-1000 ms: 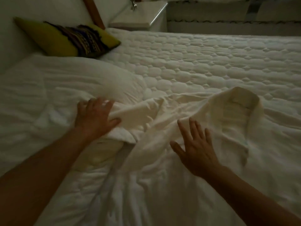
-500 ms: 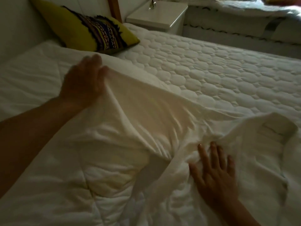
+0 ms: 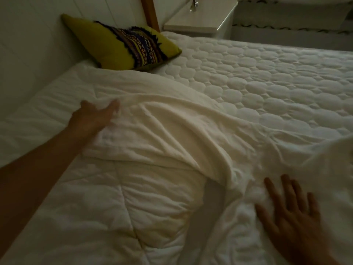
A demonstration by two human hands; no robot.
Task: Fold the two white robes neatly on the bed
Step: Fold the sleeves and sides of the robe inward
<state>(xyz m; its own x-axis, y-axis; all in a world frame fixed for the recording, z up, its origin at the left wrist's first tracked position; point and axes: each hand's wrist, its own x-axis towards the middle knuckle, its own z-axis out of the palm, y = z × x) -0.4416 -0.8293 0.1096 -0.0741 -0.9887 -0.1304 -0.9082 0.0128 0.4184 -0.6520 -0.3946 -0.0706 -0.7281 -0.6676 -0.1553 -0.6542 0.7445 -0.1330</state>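
Note:
One white robe lies spread on the bed. Its sleeve stretches out to the left, over a white quilted duvet. My left hand rests at the sleeve's far end with thumb and fingers apart and nothing gripped. Fingers spread and straight, my right hand presses flat on the robe's body at the lower right. The robe's right part runs out of the frame. A second robe is not in view.
A yellow-green cushion with a dark patterned band leans against the white headboard at the back left. A white nightstand stands beyond the bed. The quilted mattress stretches back and right.
My left hand lifted the sleeve, drew it out to the left, laid it on the duvet and let go. My right hand stayed flat on the robe. The view shifted left.

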